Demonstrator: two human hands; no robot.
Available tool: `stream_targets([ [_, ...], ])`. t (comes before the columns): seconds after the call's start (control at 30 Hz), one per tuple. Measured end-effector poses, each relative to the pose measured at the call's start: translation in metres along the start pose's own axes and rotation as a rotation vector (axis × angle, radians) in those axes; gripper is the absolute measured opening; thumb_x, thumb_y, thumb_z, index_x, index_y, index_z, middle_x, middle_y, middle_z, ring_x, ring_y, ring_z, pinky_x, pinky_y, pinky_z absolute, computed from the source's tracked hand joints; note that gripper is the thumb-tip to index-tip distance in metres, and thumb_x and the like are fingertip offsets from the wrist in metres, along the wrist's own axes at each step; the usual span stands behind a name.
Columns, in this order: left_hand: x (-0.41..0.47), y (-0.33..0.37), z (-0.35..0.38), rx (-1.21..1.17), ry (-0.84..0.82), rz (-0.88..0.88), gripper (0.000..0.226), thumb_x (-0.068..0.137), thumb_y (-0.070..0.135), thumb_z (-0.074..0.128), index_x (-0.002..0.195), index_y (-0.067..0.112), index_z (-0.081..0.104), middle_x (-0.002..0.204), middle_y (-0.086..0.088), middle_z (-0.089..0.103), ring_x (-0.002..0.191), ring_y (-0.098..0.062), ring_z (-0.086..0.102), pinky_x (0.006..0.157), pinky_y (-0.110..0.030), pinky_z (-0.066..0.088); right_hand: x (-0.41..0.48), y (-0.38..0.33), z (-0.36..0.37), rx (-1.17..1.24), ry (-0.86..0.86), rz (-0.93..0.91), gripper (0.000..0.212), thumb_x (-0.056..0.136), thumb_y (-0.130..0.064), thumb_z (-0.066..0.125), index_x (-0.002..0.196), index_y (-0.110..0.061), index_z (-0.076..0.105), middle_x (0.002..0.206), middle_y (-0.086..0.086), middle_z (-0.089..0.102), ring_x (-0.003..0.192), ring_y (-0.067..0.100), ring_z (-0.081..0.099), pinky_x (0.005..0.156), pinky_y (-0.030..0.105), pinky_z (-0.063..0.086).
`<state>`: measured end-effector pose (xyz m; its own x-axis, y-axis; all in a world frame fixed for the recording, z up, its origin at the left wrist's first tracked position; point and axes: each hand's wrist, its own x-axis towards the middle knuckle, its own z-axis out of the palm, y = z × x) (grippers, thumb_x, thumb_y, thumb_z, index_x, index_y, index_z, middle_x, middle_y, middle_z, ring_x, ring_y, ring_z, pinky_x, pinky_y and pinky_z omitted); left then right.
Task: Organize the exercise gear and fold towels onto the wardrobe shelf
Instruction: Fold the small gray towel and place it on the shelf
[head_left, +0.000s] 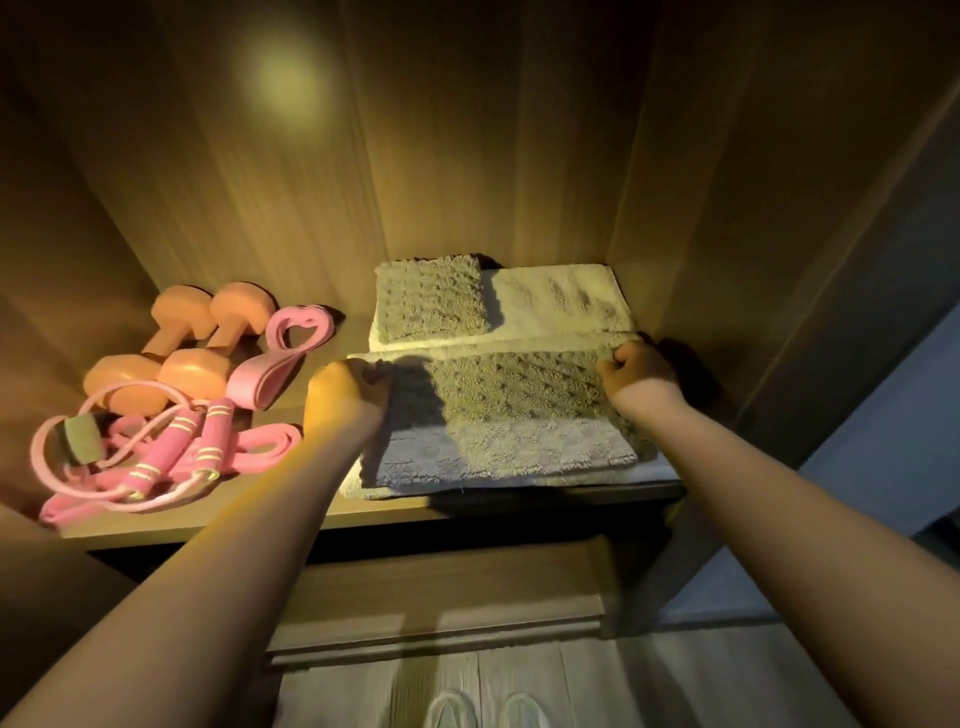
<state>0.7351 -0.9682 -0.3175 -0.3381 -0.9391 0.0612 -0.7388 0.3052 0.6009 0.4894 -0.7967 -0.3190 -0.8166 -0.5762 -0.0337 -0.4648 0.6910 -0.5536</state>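
Currently, left hand (353, 387) and right hand (638, 375) both curled, pinching far corners of grey towel (519, 410), towel spread between them at frame centre, atop bluish towel (415, 460) on wardrobe shelf (182, 522)

On the wardrobe shelf (322, 512), the left hand (347, 387) and right hand (638, 375) grip the far corners of a grey towel (519, 410) lying over folded towels, with orange dumbbells (182, 348) and a pink jump rope (156, 457) at left

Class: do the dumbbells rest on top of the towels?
No, the dumbbells sit on the shelf, left of the towels.
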Motion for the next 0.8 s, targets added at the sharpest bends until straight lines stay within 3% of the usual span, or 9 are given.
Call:
stream_targets([
  [0.1,0.014,0.01,-0.001,0.036,-0.151,-0.114,0.017,0.097,0.033,0.055,0.09,0.017,0.056,0.09,-0.006,0.058,0.089,-0.026,0.057,0.076,-0.032,0.047,0.004,-0.002,0.005,-0.017,-0.012,0.026,0.038,0.098,-0.022,0.047,0.062,-0.018,0.035,0.061,0.002,0.035,0.055,0.019,0.036,0.05,0.027,0.026],
  [0.17,0.021,0.013,-0.005,-0.081,-0.242,-0.212,0.019,0.095,0.028,0.059,0.084,0.014,0.053,0.096,-0.008,0.059,0.096,-0.027,0.058,0.089,-0.037,0.052,0.005,-0.004,0.001,0.0,-0.062,0.051,0.037,0.094,-0.019,0.051,0.061,-0.019,0.034,0.059,0.001,0.035,0.052,0.017,0.034,0.048,0.027,0.025],
  [0.3,0.023,0.012,-0.01,-0.152,-0.223,-0.211,0.026,0.088,0.017,0.069,0.068,0.018,0.053,0.071,-0.001,0.053,0.085,-0.026,0.055,0.09,-0.041,0.05,0.004,-0.008,-0.01,-0.017,-0.161,0.089,0.034,0.094,-0.02,0.054,0.064,-0.017,0.039,0.063,0.001,0.038,0.056,0.016,0.037,0.048,0.027,0.027],
  [0.43,0.006,0.008,-0.018,-0.444,-0.168,-0.207,0.022,0.086,0.026,0.072,0.074,0.019,0.055,0.078,0.004,0.056,0.085,-0.018,0.052,0.084,-0.03,0.044,0.0,-0.002,-0.017,0.293,-0.114,0.093,0.012,0.094,-0.019,0.06,0.088,-0.008,0.061,0.072,-0.002,0.049,0.074,0.018,0.049,0.067,0.026,0.04],
  [0.5,-0.012,0.004,-0.029,-0.518,-0.075,-0.162,0.02,0.083,0.026,0.075,0.08,0.016,0.059,0.083,0.001,0.062,0.083,-0.016,0.055,0.075,-0.028,0.043,-0.015,0.005,-0.026,0.567,-0.059,0.089,0.01,0.09,-0.017,0.068,0.097,-0.009,0.067,0.078,-0.003,0.057,0.077,0.016,0.053,0.071,0.027,0.044],
  [0.6,-0.052,0.001,-0.056,-0.571,-0.022,-0.022,0.021,0.08,0.014,0.077,0.09,0.017,0.058,0.085,-0.004,0.064,0.07,-0.012,0.056,0.059,-0.02,0.044,-0.05,0.018,-0.046,0.722,-0.042,0.024,0.017,0.084,-0.012,0.075,0.087,-0.023,0.062,0.088,-0.002,0.063,0.085,0.016,0.06,0.07,0.027,0.05],
  [0.67,-0.079,0.0,-0.078,-0.583,-0.075,0.071,0.031,0.08,0.008,0.076,0.1,0.023,0.057,0.092,-0.004,0.062,0.076,-0.011,0.058,0.065,-0.019,0.048,-0.077,0.026,-0.061,0.803,-0.067,-0.074,0.027,0.083,-0.002,0.072,0.094,-0.023,0.059,0.083,-0.003,0.059,0.078,0.011,0.059,0.061,0.019,0.049],
  [0.73,-0.108,-0.001,-0.101,-0.508,-0.173,0.134,0.034,0.083,0.008,0.074,0.109,0.025,0.061,0.1,-0.002,0.063,0.088,-0.011,0.061,0.074,-0.021,0.05,-0.104,0.037,-0.076,0.912,-0.172,-0.127,0.04,0.083,0.009,0.066,0.108,-0.022,0.061,0.084,-0.001,0.064,0.082,0.012,0.063,0.066,0.018,0.052],
  [0.8,-0.139,-0.003,-0.122,-0.421,-0.248,0.157,0.021,0.084,0.012,0.072,0.101,0.023,0.067,0.099,0.0,0.067,0.092,-0.012,0.062,0.077,-0.023,0.049,-0.133,0.047,-0.089,0.869,-0.289,-0.144,0.043,0.083,0.01,0.063,0.111,-0.022,0.067,0.091,-0.001,0.071,0.089,0.013,0.067,0.072,0.022,0.054],
])
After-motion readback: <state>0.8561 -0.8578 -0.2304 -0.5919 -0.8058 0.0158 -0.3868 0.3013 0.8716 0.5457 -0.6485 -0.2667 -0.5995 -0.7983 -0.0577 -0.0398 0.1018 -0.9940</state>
